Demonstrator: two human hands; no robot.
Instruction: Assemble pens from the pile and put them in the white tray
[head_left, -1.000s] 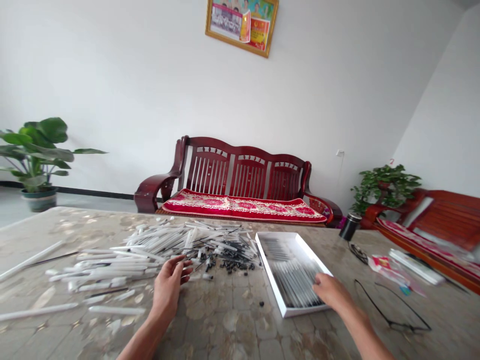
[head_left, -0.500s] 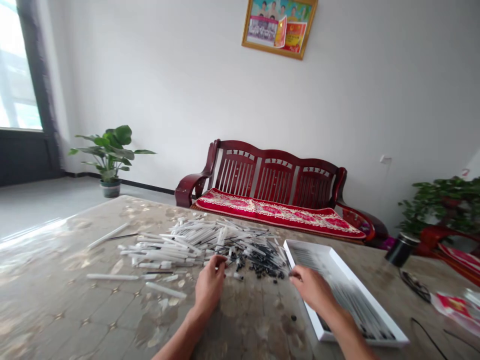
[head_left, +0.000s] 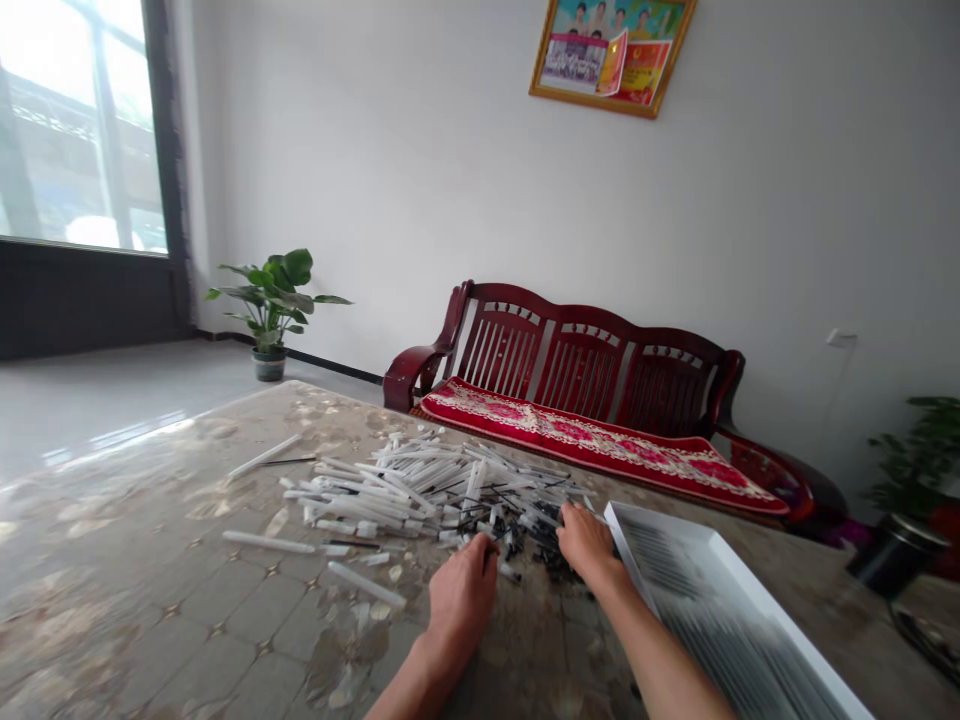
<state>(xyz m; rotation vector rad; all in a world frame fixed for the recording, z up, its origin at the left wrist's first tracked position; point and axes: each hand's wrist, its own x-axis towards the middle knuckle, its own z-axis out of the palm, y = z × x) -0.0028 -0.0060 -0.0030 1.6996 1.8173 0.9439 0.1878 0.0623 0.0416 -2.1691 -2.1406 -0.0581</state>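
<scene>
A heap of white pen barrels (head_left: 390,487) lies across the middle of the table. Small black pen parts (head_left: 553,560) are gathered at the heap's right side. At the heap's near edge, my left hand (head_left: 463,590) is closed, fingertips pinched together; whatever is in them is hidden. My right hand (head_left: 585,542) reaches down into the black parts with its fingers curled; I cannot make out what they grip. To the right, a white box (head_left: 739,565) holds rows of thin pens or refills, part of it covered by my right forearm.
The patterned tabletop (head_left: 225,610) carries a few stray barrels (head_left: 367,584) on the left. Behind the table stands a red wooden bench (head_left: 585,370). A black cylinder (head_left: 896,555) is at the right, and a potted plant (head_left: 274,300) stands on the floor.
My right hand has gone from beside the box's edge into the black parts. My left hand stays pinched near the heap. The view has swung left.
</scene>
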